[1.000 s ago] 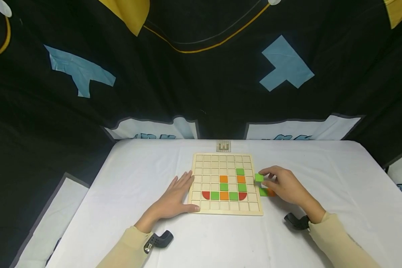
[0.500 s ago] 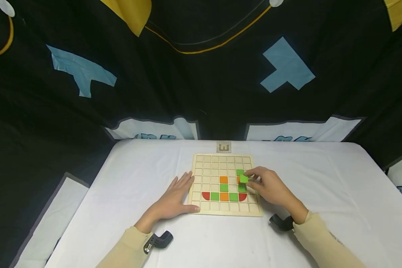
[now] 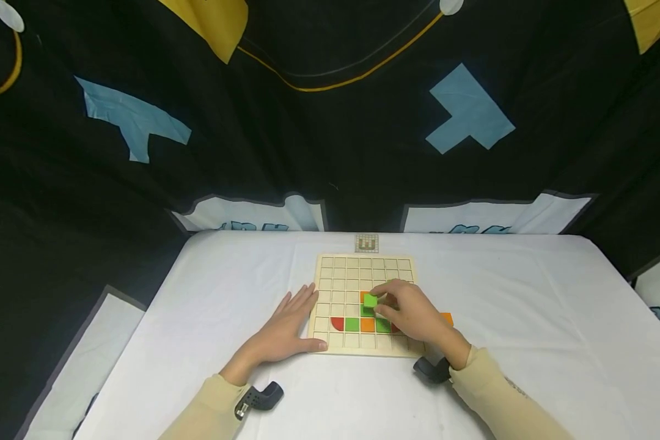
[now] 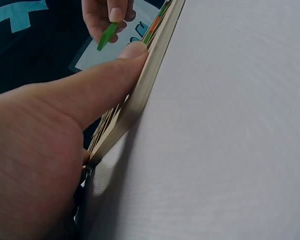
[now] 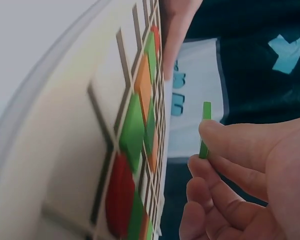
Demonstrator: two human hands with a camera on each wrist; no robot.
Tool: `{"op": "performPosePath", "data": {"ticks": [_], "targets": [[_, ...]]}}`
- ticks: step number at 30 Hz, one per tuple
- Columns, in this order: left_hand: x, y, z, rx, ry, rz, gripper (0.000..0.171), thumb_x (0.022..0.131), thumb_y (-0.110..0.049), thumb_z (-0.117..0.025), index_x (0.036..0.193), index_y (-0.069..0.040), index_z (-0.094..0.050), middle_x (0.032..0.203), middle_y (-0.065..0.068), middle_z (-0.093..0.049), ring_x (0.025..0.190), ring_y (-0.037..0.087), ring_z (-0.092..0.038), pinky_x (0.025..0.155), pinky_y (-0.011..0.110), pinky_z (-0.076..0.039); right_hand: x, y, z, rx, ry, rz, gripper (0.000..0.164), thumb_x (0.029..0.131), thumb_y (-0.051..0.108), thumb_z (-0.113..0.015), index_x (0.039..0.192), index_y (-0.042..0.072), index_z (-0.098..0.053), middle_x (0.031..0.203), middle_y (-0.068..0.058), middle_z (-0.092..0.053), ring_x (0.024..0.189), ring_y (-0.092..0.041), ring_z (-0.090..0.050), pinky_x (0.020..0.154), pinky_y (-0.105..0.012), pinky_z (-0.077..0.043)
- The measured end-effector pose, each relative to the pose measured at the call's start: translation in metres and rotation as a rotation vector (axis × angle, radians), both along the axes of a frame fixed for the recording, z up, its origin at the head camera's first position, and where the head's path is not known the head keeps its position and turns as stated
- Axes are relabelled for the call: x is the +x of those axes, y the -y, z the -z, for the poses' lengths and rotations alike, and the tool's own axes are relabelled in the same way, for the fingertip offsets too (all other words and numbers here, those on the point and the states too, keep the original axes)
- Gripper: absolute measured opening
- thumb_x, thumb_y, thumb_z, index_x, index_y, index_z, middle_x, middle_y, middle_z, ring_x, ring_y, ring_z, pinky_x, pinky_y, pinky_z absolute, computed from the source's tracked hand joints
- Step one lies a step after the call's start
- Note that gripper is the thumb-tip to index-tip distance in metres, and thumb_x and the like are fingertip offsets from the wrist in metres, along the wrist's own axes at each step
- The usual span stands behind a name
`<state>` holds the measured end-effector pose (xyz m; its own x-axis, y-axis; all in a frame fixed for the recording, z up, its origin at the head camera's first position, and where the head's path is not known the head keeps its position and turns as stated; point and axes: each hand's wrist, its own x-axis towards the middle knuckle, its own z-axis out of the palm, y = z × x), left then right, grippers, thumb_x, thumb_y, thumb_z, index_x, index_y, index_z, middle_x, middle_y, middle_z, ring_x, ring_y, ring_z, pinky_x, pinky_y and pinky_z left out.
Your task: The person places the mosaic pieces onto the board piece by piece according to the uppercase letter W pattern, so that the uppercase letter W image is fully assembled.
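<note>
My right hand (image 3: 409,310) pinches a green square tile (image 3: 370,300) between thumb and fingers, above the middle of a wooden grid board (image 3: 335,348). In the right wrist view that green tile (image 5: 206,112) is seen edge-on and clear of the board. Red, green and orange tiles sit in the grid, among them a red rounded tile (image 3: 337,324) and an orange tile (image 3: 367,325); the right hand hides some of them. With fingers spread, my left hand (image 3: 283,324) rests on the board's left edge, its thumb (image 4: 105,82) over the near corner.
A small card with a grid pattern (image 3: 366,243) lies behind the board. One loose orange tile (image 3: 447,318) shows right of the board, partly behind the right hand. The table has a white cloth (image 3: 555,305); a dark printed curtain (image 3: 330,153) hangs beyond.
My right hand has carried the green tile leftward, from beside the board's right edge to above its middle. The left hand has stayed in place.
</note>
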<state>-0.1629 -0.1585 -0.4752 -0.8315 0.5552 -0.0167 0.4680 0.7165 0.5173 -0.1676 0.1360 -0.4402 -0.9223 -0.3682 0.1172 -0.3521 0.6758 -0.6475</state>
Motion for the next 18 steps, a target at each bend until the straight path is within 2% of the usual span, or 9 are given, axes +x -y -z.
{"op": "performPosePath", "data": {"ticks": [7,18], "targets": [[0.000,-0.002,0.000,0.004,-0.004,0.003,0.109,0.085,-0.060,-0.071,0.158,0.002,-0.019,0.168,0.015,-0.009,0.155,0.029,-0.005,0.124,0.049,-0.001,0.001,0.016,0.003,-0.025,-0.014,-0.018,0.026,0.089,0.011,-0.077,0.115,0.010,-0.073,0.111,0.000,-0.070,0.097,-0.016,-0.064,0.086,-0.036,-0.054],[0.000,-0.002,0.000,0.005,0.006,0.000,0.109,0.085,-0.060,-0.070,0.159,0.001,-0.019,0.168,0.013,-0.008,0.155,0.027,-0.004,0.124,0.049,0.000,-0.003,0.033,0.010,-0.005,-0.013,-0.023,0.025,0.089,0.011,-0.076,0.114,0.011,-0.074,0.112,0.000,-0.070,0.098,-0.015,-0.062,0.089,-0.037,-0.053]]}}
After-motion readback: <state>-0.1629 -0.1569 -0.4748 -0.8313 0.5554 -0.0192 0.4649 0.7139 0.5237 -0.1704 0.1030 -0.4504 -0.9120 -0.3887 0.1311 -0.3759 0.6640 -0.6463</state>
